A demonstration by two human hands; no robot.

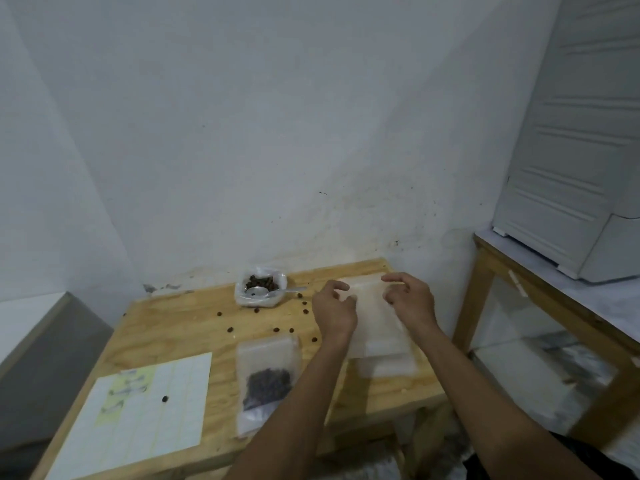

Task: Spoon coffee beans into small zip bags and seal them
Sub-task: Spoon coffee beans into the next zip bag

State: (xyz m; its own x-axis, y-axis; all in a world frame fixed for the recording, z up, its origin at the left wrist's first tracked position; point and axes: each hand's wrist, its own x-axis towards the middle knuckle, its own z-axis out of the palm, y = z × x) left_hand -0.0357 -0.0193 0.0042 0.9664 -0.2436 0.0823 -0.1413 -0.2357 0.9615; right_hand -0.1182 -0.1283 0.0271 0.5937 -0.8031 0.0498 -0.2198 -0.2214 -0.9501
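While both sets of fingers are curling loosely, the left hand (334,308) and right hand (410,301) are hovering over the empty frosted plastic zip bag (375,327), whether gripping it I cannot tell.

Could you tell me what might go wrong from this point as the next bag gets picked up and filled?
1. Both the left hand and right hand hover with curled fingers over the stack of empty zip bags; thin bags may lift several at once.
2. The spoon rests across the bean container, handle overhanging; a knock could tip it.
3. Loose coffee beans scattered on the table may roll off.
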